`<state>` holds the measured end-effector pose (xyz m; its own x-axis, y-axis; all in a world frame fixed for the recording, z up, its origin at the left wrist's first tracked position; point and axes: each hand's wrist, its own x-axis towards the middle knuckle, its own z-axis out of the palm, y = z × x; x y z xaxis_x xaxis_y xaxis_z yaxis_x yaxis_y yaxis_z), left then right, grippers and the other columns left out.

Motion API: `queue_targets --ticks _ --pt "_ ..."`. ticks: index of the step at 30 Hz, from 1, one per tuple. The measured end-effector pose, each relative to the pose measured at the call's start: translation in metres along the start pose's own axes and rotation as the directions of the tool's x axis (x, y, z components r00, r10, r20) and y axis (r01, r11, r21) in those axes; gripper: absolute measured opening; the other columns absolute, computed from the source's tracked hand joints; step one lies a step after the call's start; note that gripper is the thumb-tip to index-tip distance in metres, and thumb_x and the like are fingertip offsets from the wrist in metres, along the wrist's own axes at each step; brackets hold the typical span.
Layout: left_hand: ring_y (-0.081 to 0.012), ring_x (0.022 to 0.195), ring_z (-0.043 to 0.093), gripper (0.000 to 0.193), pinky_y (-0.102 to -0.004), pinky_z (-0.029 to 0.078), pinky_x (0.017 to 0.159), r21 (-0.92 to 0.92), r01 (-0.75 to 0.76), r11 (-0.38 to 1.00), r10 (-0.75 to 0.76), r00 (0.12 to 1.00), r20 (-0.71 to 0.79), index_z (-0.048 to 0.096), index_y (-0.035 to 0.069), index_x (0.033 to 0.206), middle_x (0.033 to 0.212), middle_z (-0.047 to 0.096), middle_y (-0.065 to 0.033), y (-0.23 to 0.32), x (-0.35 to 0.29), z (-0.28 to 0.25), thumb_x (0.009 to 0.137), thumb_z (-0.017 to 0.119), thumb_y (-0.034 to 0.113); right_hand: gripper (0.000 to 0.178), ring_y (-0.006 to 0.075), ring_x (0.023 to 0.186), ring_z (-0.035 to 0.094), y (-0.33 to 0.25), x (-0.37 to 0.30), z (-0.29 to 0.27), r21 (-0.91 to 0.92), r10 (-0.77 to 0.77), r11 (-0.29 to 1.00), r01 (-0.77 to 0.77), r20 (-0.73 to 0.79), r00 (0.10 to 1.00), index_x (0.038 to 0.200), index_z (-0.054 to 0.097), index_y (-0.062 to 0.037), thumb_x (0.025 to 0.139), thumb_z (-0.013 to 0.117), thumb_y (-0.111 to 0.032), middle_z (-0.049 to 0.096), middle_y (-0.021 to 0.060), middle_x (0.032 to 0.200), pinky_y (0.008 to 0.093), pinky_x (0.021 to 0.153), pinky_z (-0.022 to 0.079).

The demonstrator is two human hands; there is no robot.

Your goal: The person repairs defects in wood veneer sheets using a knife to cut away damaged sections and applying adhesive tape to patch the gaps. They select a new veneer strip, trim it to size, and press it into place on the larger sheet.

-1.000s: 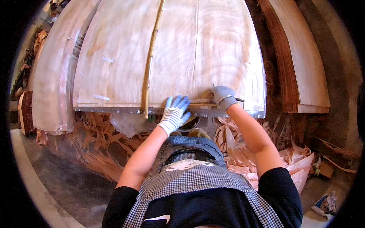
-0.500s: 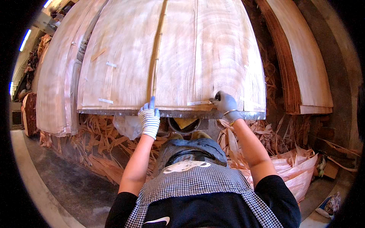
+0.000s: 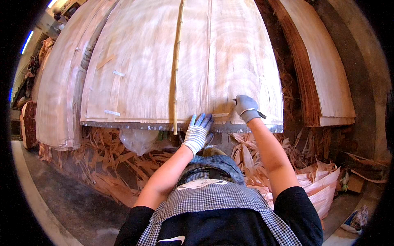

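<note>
Pale, wavy-grained veneer (image 3: 236, 53) lies under spread left fingers (image 3: 200, 121); right fingers (image 3: 241, 102) curl, grip unclear.

A pale veneer stack (image 3: 57, 102) stands at the left, a second stack (image 3: 328, 69) (its long side reddish-brown) at the right. Wood scraps (image 3: 113, 186) litter the floor (image 3: 78, 201) near clear plastic (image 3: 139, 141); a crumpled bundle (image 3: 356, 220), perhaps a bag, lies lower right.

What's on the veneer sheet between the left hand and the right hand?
In the head view, a short pale strip lies on the veneer sheet between left hand and right hand; whether tape or wood is unclear.
</note>
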<state>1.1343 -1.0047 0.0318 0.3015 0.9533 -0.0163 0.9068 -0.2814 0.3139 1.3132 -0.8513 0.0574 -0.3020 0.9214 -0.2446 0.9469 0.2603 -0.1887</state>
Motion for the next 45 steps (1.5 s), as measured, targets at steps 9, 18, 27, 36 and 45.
queue_targets --ticks 9,18,27,36,45 --pt "-0.0308 0.123 0.031 0.053 -0.0527 0.018 0.101 0.092 0.296 0.951 -0.277 0.945 -0.174 0.048 0.015 0.121 0.131 0.038 -0.0136 -0.026 -0.022 -0.031 0.071 0.060 0.027 0.022 0.0357 0.078 0.060 0.028 -0.007 0.033 0.419 0.170 0.899 -0.126 -0.070 0.983 0.084 0.061 -0.0015 0.078 0.051 -0.019 0.061 0.0212 0.078 0.0409 0.069 0.047" --pt "-0.0357 0.065 0.056 0.037 -0.0453 0.045 0.060 -0.271 0.260 0.927 -0.279 0.959 -0.036 0.055 0.006 0.106 0.070 0.057 -0.0205 0.033 -0.018 -0.054 0.071 0.053 0.021 0.030 0.0143 0.069 0.060 -0.010 -0.080 0.034 0.977 -0.188 0.165 -0.136 0.166 0.968 0.112 0.054 -0.0032 0.083 0.053 -0.010 0.062 0.0080 0.080 0.0263 0.056 0.047" --pt "-0.0328 0.077 0.056 0.034 -0.0417 0.045 0.071 -0.296 -0.025 0.955 0.000 0.997 -0.082 0.055 0.000 0.106 0.084 0.059 -0.0177 -0.002 -0.056 -0.078 0.081 0.051 0.022 0.036 0.0037 0.048 0.040 -0.063 -0.093 -0.015 0.993 0.069 0.111 -0.031 0.023 0.997 0.116 0.050 -0.0048 0.081 0.057 -0.006 0.044 -0.0061 0.062 0.0175 0.042 0.031" --pt "-0.0327 0.086 0.058 0.034 -0.0409 0.046 0.075 -0.203 0.186 0.961 -0.218 0.964 -0.150 0.055 0.005 0.108 0.093 0.061 -0.0174 -0.144 -0.129 -0.111 0.081 0.050 0.025 0.039 0.0064 0.069 0.048 -0.156 -0.170 0.037 0.970 -0.180 0.243 -0.017 0.063 0.982 0.113 0.051 0.0015 0.075 0.056 0.001 0.055 -0.0001 0.084 0.0200 0.061 0.041" --pt "-0.0328 0.112 0.043 0.032 -0.0407 0.034 0.097 0.186 0.394 0.900 -0.160 0.695 -0.701 0.058 0.008 0.104 0.119 0.047 -0.0184 -0.416 -0.208 -0.238 0.073 0.054 0.013 0.036 0.0239 0.078 0.062 -0.277 -0.202 0.170 0.646 -0.400 0.655 0.391 -0.142 0.905 0.103 0.060 -0.0055 0.074 0.065 -0.026 0.064 0.0128 0.088 0.0333 0.072 0.048"
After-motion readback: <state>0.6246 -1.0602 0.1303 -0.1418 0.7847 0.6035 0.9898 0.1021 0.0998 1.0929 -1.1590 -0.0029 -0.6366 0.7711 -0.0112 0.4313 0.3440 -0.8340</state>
